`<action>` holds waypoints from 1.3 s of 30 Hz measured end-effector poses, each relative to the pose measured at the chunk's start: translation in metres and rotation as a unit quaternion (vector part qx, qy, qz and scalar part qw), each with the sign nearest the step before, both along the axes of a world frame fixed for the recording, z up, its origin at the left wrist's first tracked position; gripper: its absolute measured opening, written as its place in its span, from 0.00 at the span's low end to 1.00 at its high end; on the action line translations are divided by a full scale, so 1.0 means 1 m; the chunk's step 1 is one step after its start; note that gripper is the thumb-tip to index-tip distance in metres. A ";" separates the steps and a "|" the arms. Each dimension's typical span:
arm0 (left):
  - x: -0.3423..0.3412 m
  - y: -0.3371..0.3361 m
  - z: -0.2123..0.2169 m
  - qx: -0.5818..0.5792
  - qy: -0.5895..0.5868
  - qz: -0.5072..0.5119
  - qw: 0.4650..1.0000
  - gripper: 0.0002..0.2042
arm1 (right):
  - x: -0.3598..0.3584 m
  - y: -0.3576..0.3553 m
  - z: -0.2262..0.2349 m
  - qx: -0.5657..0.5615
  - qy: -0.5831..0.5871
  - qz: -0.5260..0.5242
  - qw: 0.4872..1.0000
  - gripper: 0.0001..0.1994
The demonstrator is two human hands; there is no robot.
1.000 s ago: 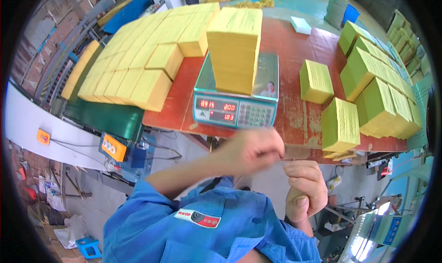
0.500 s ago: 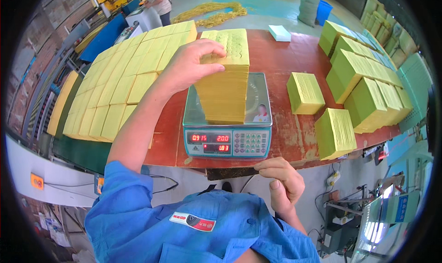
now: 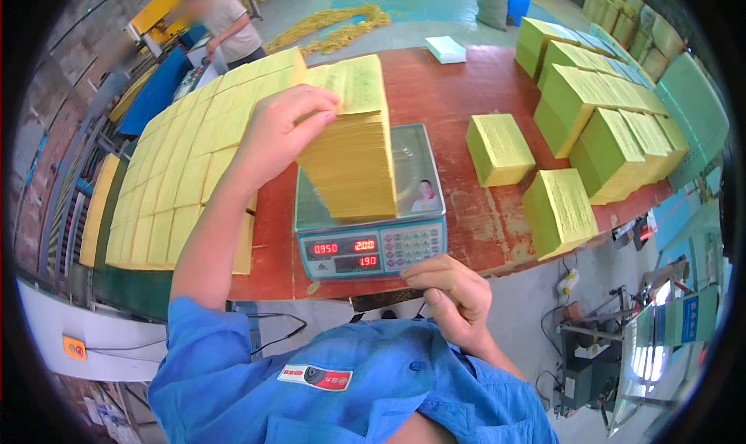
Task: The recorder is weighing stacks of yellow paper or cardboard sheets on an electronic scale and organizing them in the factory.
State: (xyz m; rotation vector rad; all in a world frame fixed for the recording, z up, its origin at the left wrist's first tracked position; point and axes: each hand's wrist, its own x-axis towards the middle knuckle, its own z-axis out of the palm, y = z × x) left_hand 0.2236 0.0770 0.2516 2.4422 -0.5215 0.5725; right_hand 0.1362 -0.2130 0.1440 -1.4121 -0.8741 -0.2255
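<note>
Red, worn tabletop (image 3: 458,110) carried a digital scale (image 3: 373,242) near its front edge, with a tall stack of yellow paper (image 3: 353,152) standing on the pan. The left hand (image 3: 284,129) curled over the stack's top left corner, fingers bent and gripping the upper sheets. The right hand (image 3: 451,292) rested loosely closed, holding nothing, just below the scale's keypad. Bundled yellow-green stacks (image 3: 598,125) lay to the right, rows of yellow bundles (image 3: 186,180) to the left.
</note>
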 end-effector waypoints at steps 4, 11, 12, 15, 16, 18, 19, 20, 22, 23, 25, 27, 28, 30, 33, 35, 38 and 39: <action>-0.014 -0.006 0.002 0.028 -0.108 0.045 0.993 0.04 | 0.015 -0.007 0.000 -0.001 -0.012 0.034 0.999 0.08; -0.046 -0.106 0.008 0.198 -0.273 0.008 0.941 0.01 | 0.046 -0.046 -0.011 0.201 0.409 0.244 0.856 0.37; -0.062 -0.123 0.009 0.278 -0.226 -0.022 0.933 0.03 | 0.053 -0.054 -0.007 0.196 0.429 0.293 0.832 0.45; -0.072 -0.170 -0.044 0.208 -0.197 -0.164 0.944 0.02 | 0.059 -0.080 -0.008 0.246 0.476 0.249 0.807 0.42; -0.065 -0.183 -0.067 0.203 -0.188 -0.195 0.941 0.05 | 0.063 -0.095 -0.015 0.236 0.511 0.204 0.801 0.33; -0.048 -0.208 -0.097 0.172 -0.146 -0.207 0.952 0.17 | 0.069 -0.123 -0.040 0.198 0.532 0.132 0.813 0.28; -0.041 -0.219 -0.109 0.172 -0.145 -0.197 0.954 0.17 | 0.075 -0.136 -0.049 0.160 0.549 0.058 0.819 0.24; -0.034 -0.227 -0.119 0.024 -0.096 -0.122 0.988 0.20 | 0.081 -0.146 -0.046 0.155 0.545 0.031 0.824 0.24; -0.018 -0.241 -0.147 -0.268 0.066 -0.023 0.961 0.24 | 0.100 -0.162 -0.039 0.151 0.523 0.004 0.839 0.25; -0.006 -0.246 -0.157 -0.407 0.174 -0.004 0.897 0.25 | 0.113 -0.166 -0.033 0.141 0.527 0.012 0.838 0.25; 0.031 -0.247 -0.146 -0.568 0.422 -0.089 0.701 0.19 | 0.145 -0.174 -0.020 0.092 0.505 -0.024 0.858 0.26; 0.069 -0.240 -0.178 -0.584 0.436 -0.078 0.680 0.13 | 0.185 -0.176 -0.021 0.052 0.481 -0.002 0.875 0.25; 0.090 -0.244 -0.180 -0.556 0.381 -0.038 0.738 0.11 | 0.209 -0.177 -0.029 0.021 0.458 0.009 0.889 0.24; 0.129 -0.253 -0.174 -0.513 0.341 0.010 0.788 0.10 | 0.261 -0.187 -0.043 -0.042 0.429 -0.013 0.902 0.21; 0.176 -0.248 -0.168 -0.480 0.374 0.055 0.792 0.09 | 0.319 -0.186 -0.047 -0.096 0.418 -0.062 0.901 0.17; 0.196 -0.243 -0.179 -0.464 0.367 0.066 0.803 0.09 | 0.346 -0.180 -0.053 -0.180 0.412 -0.097 0.888 0.15; 0.205 -0.241 -0.188 -0.417 0.400 0.105 0.809 0.09 | 0.360 -0.175 -0.069 -0.246 0.364 -0.116 0.891 0.14; 0.205 -0.240 -0.192 -0.416 0.404 0.107 0.808 0.09 | 0.361 -0.174 -0.073 -0.246 0.368 -0.115 0.889 0.14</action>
